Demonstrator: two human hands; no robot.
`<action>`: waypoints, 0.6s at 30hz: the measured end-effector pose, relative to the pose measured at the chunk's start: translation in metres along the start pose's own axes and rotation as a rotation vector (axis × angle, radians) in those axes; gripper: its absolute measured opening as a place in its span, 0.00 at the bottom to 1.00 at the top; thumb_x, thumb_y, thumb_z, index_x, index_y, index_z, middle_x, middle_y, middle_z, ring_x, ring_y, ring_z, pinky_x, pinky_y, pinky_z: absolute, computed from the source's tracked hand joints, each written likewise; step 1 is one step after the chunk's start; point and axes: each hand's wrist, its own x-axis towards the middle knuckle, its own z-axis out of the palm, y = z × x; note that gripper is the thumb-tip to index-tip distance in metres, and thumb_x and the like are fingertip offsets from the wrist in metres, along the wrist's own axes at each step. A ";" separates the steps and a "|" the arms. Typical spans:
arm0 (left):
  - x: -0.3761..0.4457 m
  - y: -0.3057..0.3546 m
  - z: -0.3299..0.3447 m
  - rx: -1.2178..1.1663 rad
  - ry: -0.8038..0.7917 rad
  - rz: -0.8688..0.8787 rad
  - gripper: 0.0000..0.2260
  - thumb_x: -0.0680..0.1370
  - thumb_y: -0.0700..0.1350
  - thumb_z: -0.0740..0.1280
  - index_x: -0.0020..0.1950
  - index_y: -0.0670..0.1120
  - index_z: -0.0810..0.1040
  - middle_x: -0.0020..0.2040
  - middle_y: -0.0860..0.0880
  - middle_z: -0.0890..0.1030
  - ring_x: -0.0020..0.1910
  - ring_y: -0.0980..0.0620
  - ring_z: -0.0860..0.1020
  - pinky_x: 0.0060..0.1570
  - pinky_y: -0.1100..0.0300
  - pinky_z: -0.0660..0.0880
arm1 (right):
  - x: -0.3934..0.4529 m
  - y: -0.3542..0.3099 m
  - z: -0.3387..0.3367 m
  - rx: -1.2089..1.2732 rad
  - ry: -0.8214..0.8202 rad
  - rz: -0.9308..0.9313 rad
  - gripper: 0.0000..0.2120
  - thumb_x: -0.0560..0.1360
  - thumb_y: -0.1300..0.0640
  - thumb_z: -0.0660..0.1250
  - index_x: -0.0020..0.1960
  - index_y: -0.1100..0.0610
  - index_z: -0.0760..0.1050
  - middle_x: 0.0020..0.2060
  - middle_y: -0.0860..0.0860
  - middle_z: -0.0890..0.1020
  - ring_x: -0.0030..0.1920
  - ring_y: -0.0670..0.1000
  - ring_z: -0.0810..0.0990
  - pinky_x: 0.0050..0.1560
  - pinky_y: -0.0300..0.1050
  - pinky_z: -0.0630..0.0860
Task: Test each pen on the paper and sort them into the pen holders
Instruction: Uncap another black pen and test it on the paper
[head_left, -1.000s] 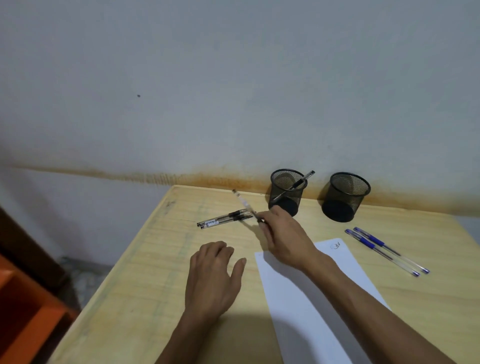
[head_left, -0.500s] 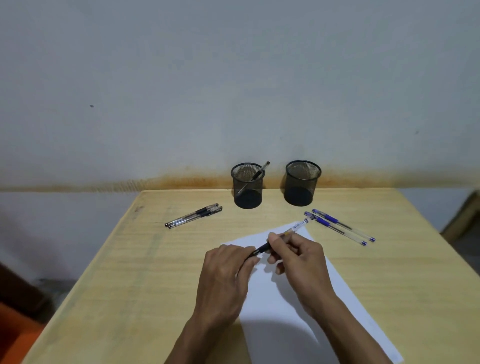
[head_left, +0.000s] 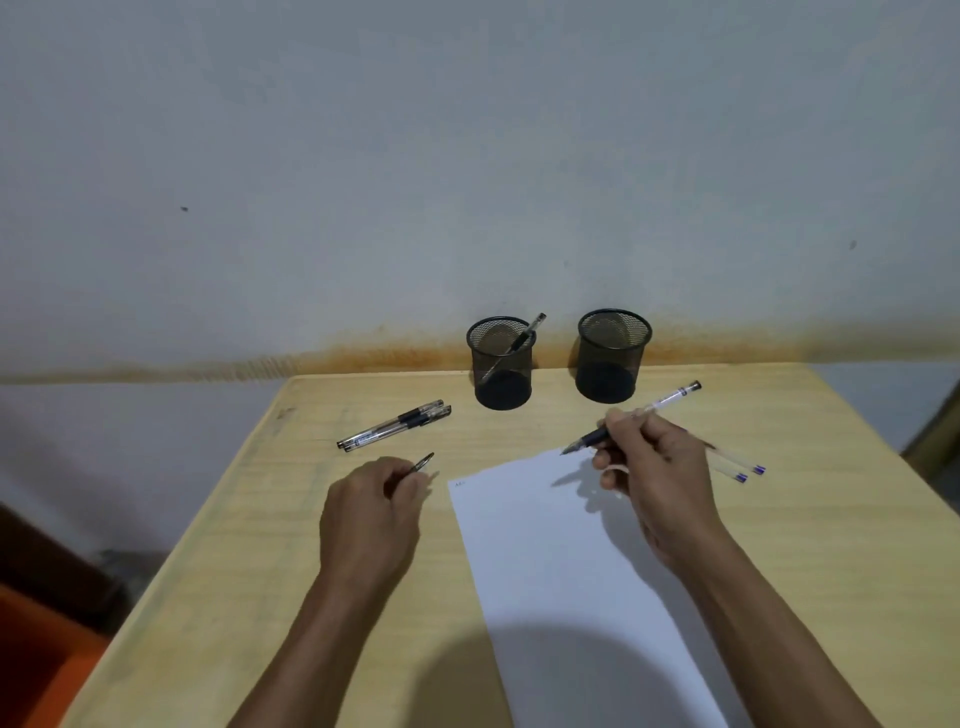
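My right hand (head_left: 652, 470) grips an uncapped black pen (head_left: 660, 402), its tip just above the far edge of the white paper (head_left: 566, 571). My left hand (head_left: 371, 514) holds the pen's cap (head_left: 423, 462) to the left of the paper. Two black pens (head_left: 395, 425) lie side by side at the far left of the table. Two blue pens (head_left: 740, 467) lie to the right, partly hidden behind my right hand. The left mesh pen holder (head_left: 501, 364) has one black pen leaning in it. The right mesh pen holder (head_left: 613, 356) looks empty.
The wooden table (head_left: 260, 545) stands against a stained wall. Its left edge drops to the floor, where an orange object (head_left: 36, 670) sits. A faint scribble (head_left: 458, 484) marks the paper's far left corner.
My hands have pulled apart: the left one now holds the cap off to the left, and the right one has turned the uncapped pen tip down over the paper.
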 end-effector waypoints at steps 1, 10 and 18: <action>0.011 -0.004 0.004 0.064 -0.015 0.005 0.05 0.75 0.44 0.68 0.40 0.48 0.82 0.35 0.52 0.83 0.36 0.50 0.79 0.39 0.54 0.76 | -0.003 0.005 0.007 -0.020 -0.015 -0.001 0.13 0.82 0.56 0.67 0.43 0.63 0.80 0.30 0.52 0.81 0.33 0.52 0.78 0.34 0.45 0.75; 0.069 -0.026 0.030 0.194 -0.169 -0.098 0.12 0.75 0.48 0.70 0.33 0.46 0.82 0.28 0.55 0.78 0.37 0.46 0.78 0.38 0.57 0.70 | -0.025 0.017 0.026 -0.123 -0.052 0.036 0.13 0.80 0.54 0.68 0.43 0.63 0.82 0.31 0.55 0.82 0.32 0.48 0.79 0.34 0.44 0.77; 0.050 -0.024 0.022 0.126 -0.097 0.100 0.08 0.76 0.50 0.68 0.45 0.48 0.83 0.45 0.49 0.84 0.49 0.46 0.80 0.49 0.50 0.77 | -0.035 0.012 0.031 -0.055 -0.041 0.129 0.12 0.84 0.56 0.61 0.50 0.65 0.77 0.39 0.59 0.86 0.34 0.54 0.84 0.34 0.48 0.80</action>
